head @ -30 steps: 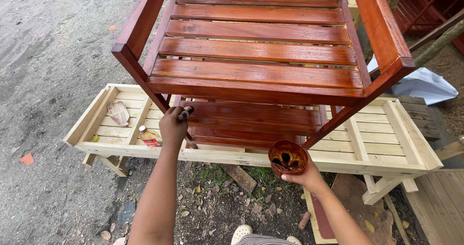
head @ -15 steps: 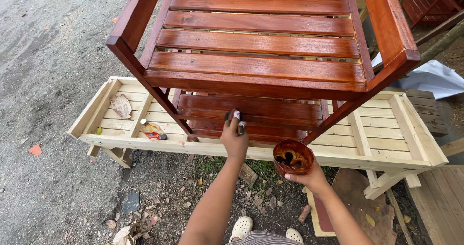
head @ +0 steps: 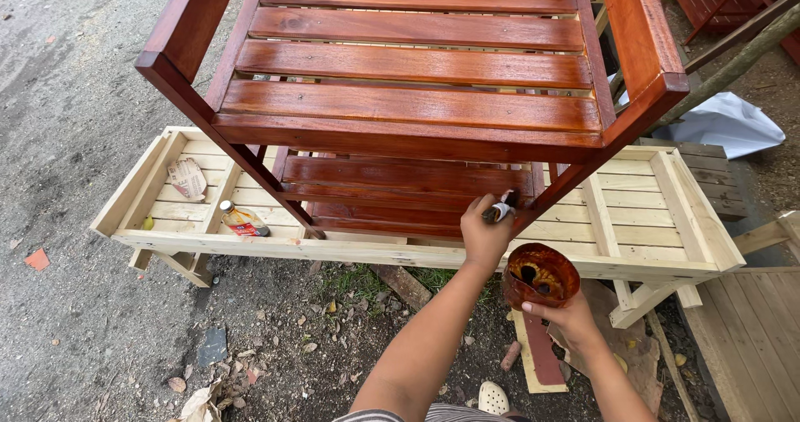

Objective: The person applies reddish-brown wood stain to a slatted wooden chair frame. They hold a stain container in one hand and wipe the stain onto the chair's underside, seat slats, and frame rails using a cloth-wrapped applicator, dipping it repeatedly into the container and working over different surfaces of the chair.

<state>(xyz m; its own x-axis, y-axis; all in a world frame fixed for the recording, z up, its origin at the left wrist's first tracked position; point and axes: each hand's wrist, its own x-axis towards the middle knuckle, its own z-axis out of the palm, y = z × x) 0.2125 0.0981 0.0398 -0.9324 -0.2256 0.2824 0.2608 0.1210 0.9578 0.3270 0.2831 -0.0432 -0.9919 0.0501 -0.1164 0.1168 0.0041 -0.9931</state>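
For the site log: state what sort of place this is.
Likely an outdoor furniture workshop yard: a freshly stained chair stands on an unpainted wooden frame over gravel ground, while the left hand holds a brush and the right hand a stain container.

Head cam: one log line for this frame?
left hand: holds brush on stained chair lower slat | right hand: holds stain-smeared bowl | chair sits on bare-wood frame

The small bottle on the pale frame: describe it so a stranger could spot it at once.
Start at the unpainted pale wooden frame lying on the ground under the red-stained chair. Near its left end lies a small bottle on its side, white cap, yellowish body, red label. The neighbouring crumpled paper scrap is flat and whitish.
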